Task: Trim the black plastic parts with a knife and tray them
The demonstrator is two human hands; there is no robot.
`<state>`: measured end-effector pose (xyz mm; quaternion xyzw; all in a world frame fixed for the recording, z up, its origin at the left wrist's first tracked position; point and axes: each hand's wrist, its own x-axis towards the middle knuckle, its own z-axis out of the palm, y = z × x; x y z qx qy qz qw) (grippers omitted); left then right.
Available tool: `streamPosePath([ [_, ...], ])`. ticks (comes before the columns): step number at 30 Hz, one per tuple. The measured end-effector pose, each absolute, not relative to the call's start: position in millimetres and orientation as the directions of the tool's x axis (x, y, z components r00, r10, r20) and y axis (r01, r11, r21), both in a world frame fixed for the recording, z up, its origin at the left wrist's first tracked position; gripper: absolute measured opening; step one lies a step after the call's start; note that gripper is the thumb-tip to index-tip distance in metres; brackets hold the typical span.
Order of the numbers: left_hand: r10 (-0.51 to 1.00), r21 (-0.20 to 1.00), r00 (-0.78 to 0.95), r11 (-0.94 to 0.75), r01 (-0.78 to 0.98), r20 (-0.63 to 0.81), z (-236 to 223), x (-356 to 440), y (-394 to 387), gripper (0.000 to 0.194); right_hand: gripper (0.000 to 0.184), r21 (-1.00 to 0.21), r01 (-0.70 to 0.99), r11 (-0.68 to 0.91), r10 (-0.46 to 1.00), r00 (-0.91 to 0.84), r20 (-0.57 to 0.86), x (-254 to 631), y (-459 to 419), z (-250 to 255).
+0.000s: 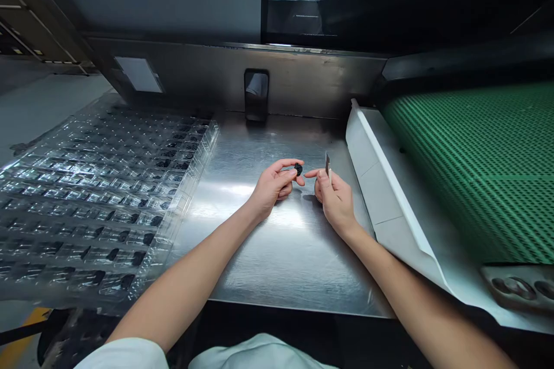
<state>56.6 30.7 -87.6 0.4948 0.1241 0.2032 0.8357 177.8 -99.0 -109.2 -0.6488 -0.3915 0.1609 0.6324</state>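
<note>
My left hand point(276, 184) hovers over the steel table point(281, 253), fingers pinched round a small black round part point(298, 169). My right hand point(332, 195) is just to its right, closed on a thin flat metal blade point(328, 165) that stands upright between thumb and fingers. Its index finger points left toward the black part. The two hands are almost touching at the fingertips.
A clear plastic tray point(108, 196) with several pockets holding small black parts lies on the left. A green perforated conveyor belt point(480, 167) runs on the right behind a white guard point(381, 184). A dark slot point(256, 94) sits in the back wall.
</note>
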Motion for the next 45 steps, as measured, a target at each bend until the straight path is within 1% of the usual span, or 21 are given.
streamPosePath([
  [4, 0.478, 0.875, 0.878, 0.426, -0.232, 0.000, -87.9, 56.1, 31.0, 0.043, 0.048, -0.883, 0.468, 0.017, 0.716, 0.611, 0.338, 177.3, -102.1, -107.7],
  [9, 0.487, 0.870, 0.873, 0.421, -0.257, 0.023, -87.4, 56.2, 31.0, 0.043, 0.052, -0.785, 0.620, 0.003, 0.724, 0.540, 0.429, 179.6, -104.2, -100.4],
  [13, 0.479, 0.863, 0.877, 0.432, -0.263, 0.028, -85.6, 55.9, 29.1, 0.045, 0.054, -0.720, 0.692, -0.054, 0.758, 0.498, 0.422, 179.7, -103.7, -99.7],
  [18, 0.466, 0.862, 0.883, 0.419, -0.284, 0.064, -82.5, 55.3, 26.0, 0.048, 0.056, -0.673, 0.733, -0.105, 0.751, 0.502, 0.429, 179.6, -103.1, -102.6],
  [23, 0.452, 0.858, 0.889, 0.429, -0.284, 0.068, -80.4, 55.0, 24.1, 0.049, 0.055, -0.657, 0.749, -0.083, 0.759, 0.475, 0.445, 179.6, -103.8, -100.1],
  [31, 0.456, 0.847, 0.889, 0.452, -0.281, 0.051, -76.2, 53.6, 24.4, 0.049, 0.059, -0.659, 0.748, -0.073, 0.745, 0.481, 0.462, 180.3, -103.8, -100.2],
  [38, 0.459, 0.849, 0.887, 0.453, -0.272, 0.039, -75.6, 52.6, 26.7, 0.050, 0.064, -0.676, 0.732, -0.091, 0.756, 0.493, 0.432, 178.1, -103.0, -99.6],
  [42, 0.460, 0.848, 0.887, 0.460, -0.265, 0.028, -74.2, 52.5, 26.2, 0.050, 0.062, -0.661, 0.745, -0.093, 0.740, 0.495, 0.454, 179.0, -103.1, -101.0],
  [45, 0.461, 0.847, 0.887, 0.464, -0.261, 0.020, -73.5, 52.3, 25.9, 0.050, 0.059, -0.671, 0.739, -0.070, 0.751, 0.482, 0.452, 179.1, -103.2, -102.1],
])
